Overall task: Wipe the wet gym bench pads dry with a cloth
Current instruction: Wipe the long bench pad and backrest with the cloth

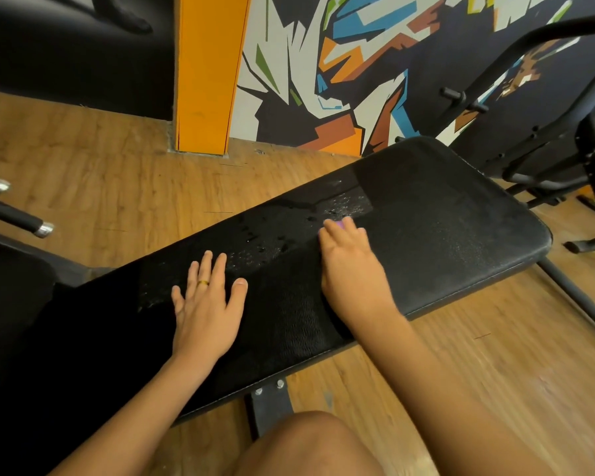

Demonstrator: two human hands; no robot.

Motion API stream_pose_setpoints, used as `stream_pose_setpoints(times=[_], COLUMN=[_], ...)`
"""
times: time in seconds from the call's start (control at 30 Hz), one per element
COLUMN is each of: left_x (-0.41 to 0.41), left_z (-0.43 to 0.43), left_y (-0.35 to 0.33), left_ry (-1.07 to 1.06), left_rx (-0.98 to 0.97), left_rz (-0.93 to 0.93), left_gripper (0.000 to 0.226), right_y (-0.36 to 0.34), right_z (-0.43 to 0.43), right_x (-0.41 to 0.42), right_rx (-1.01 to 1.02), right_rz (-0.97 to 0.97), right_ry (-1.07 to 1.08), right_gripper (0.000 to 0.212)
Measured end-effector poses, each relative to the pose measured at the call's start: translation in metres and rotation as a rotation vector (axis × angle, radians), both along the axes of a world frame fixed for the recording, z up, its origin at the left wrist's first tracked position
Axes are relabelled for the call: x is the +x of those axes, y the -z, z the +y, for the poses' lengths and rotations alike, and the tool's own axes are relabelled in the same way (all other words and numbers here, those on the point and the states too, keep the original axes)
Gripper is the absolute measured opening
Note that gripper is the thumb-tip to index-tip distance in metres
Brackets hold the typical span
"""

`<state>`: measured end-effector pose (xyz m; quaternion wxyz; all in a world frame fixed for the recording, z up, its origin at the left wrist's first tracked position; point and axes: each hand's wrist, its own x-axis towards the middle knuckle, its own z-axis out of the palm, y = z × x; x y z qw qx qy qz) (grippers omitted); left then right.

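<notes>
Mostly closed grip: right hand (349,266) over cloth (340,223)

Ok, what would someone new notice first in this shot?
The black bench pad crossing the middle, beaded with water drops near its centre. The left hand lies flat on it while the right hand holds a purple cloth by the drops. Behind, a bright mural.

left hand (207,310) flat on pad (443,218) | right hand (351,266) grips cloth (340,224)

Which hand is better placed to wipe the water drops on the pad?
The right hand: it holds the purple cloth, next to the drops on the bench pad. The left hand lies flat, without cloth.
</notes>
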<state>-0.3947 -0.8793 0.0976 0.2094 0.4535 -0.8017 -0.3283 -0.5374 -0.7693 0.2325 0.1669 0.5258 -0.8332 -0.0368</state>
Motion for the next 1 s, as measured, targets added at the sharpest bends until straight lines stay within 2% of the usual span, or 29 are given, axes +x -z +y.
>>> stream_pose_setpoints(times=[0.13,0.27,0.33,0.47,0.53,0.73,0.9,1.0], left_x=[0.0,0.0,-0.001,0.0,-0.001,0.0,0.001,0.003], left_z=[0.0,-0.001,-0.001,-0.001,-0.001,0.0,0.002,0.001], left_y=[-0.001,0.0,0.0,0.001,0.001,-0.001,-0.004,-0.009], left_ry=[-0.012,-0.01,-0.007,-0.007,-0.01,-0.018,-0.007,0.0], left_rx=[0.0,0.001,0.003,0.0,0.0,0.045,0.085,0.121], left_rz=[-0.024,-0.017,-0.005,-0.001,0.004,0.027,0.073,0.09], left_gripper=[0.065,0.066,0.066,0.065,0.065,0.06,0.056,0.054], right_y=[0.025,0.009,-0.004,-0.012,-0.007,0.041,0.028,0.005], right_z=[-0.012,-0.016,-0.014,-0.009,-0.011,-0.018,-0.017,-0.014], right_x=[0.04,0.021,0.002,-0.019,-0.011,0.05,0.046,0.041], right_rx=[0.161,0.25,0.227,0.044,0.053,0.192,0.206,0.239], right_rz=[-0.032,0.022,0.047,0.032,0.012,-0.005,-0.227,-0.545], right_ry=[-0.164,-0.198,-0.139,0.011,0.031,-0.112,-0.122,-0.107], right_gripper=[0.058,0.058,0.053,0.043,0.05,0.058,0.064,0.076])
